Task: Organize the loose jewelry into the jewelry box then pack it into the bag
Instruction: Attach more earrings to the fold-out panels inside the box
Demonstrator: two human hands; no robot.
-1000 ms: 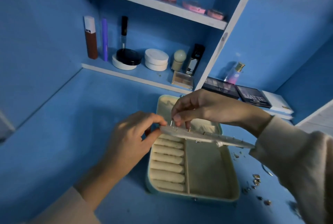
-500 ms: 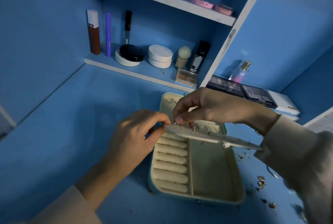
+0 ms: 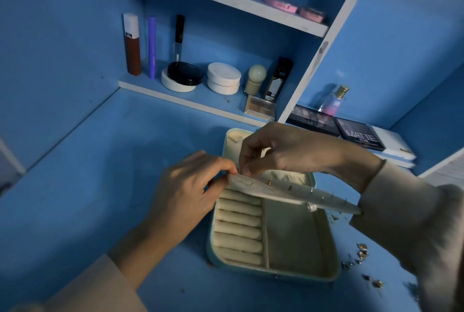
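Over one open teal, cream-lined jewellery box on the blue desk, I see the left hand pinching one white earring panel, right hand pinching a small stud; loose gold pieces lie right.

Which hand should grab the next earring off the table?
Probably the right hand, after releasing its stud: the loose earrings lie right of the jewelry box, by its sleeve. The left hand pinches the earring panel's end.
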